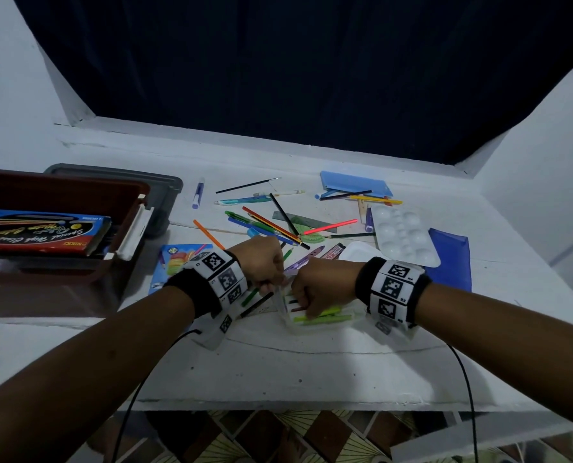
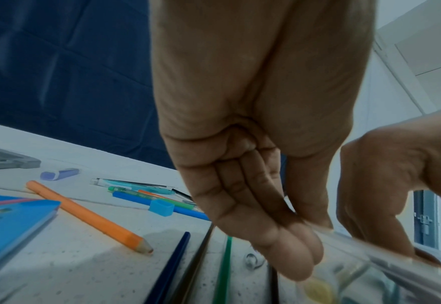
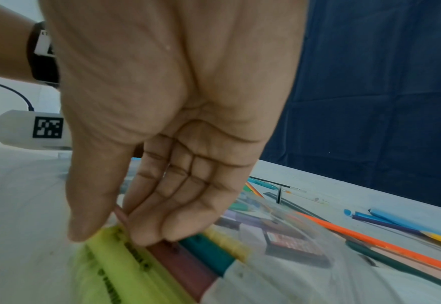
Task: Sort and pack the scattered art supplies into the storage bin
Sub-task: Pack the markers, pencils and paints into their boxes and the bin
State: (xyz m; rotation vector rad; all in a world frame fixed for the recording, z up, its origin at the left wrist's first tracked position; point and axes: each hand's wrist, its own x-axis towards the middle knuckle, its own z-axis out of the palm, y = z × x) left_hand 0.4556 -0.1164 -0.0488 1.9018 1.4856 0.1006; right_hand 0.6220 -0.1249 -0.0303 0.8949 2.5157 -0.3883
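While both hands meet over a clear pouch [image 1: 315, 320] of markers near the front of the table [image 1: 311, 369], the left hand [image 1: 261, 262] pinches the pouch's upper edge, fingers and thumb pressed together on the clear plastic, and the right hand [image 1: 325, 284] has its fingers curled down onto the markers [image 1: 325, 317] inside. Over to the left, the bin [image 1: 61, 192] stands with a dark box [image 1: 41, 232] lying in it; its printed script faces away and only "NIKKI" on the red strip can be half made out. A gray lid [image 1: 164, 185] lies behind the bin. Pencils and pens lie scattered across the middle, with a white palette [image 1: 405, 235] and a blue case [image 1: 355, 185] to the right and a blue booklet [image 1: 174, 265] under the left wrist. Down at the left wrist view, you get what the head camera hides: the fingertips [image 2: 300, 257] closed on the pouch rim, an orange pencil [image 2: 89, 216] lying just beside the booklet, a small blue cap [image 2: 161, 207] on the table. Switch to the right wrist and the thumb [image 3: 94, 197] and fingertips come down on a yellow-green marker [image 3: 120, 263], with maroon and teal ones alongside; black print runs along the yellow-green barrel but it's too blurred to read.
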